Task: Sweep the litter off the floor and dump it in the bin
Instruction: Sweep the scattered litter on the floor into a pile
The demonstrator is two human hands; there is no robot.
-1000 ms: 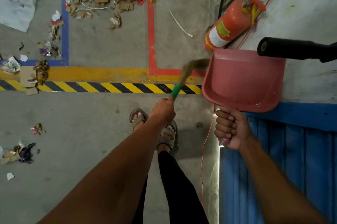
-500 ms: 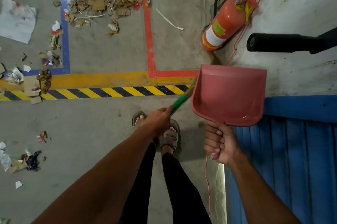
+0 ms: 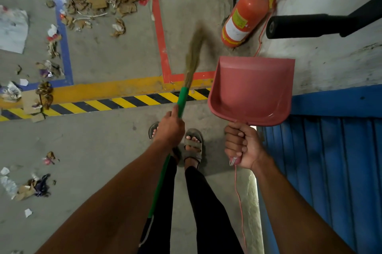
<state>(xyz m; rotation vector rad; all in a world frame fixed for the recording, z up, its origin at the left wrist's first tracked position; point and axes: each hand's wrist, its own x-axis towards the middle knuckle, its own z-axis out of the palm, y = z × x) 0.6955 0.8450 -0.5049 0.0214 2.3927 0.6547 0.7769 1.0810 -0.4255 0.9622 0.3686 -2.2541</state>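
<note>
My left hand point(image 3: 170, 129) grips the green handle of a grass broom point(image 3: 193, 55), whose bristles point forward over the red floor line. My right hand point(image 3: 242, 147) grips the handle of an empty pink dustpan point(image 3: 251, 90), held up in the air to the right of the broom. Torn cardboard and paper litter point(image 3: 103, 1) lies in a heap at the far left beyond the blue line. Smaller scraps point(image 3: 35, 188) lie near the left edge. No bin is in view.
A red fire extinguisher point(image 3: 246, 15) leans at the wall ahead on the right. A black padded bar point(image 3: 299, 26) juts in from the right. A blue panel point(image 3: 330, 160) fills the lower right. Yellow-black hazard tape point(image 3: 99, 105) crosses the floor. My sandalled feet point(image 3: 193, 146) stand below the hands.
The broom has swung left and forward, away from the dustpan's side, so its bristles now show. The dustpan has come a little lower and nearer in view.
</note>
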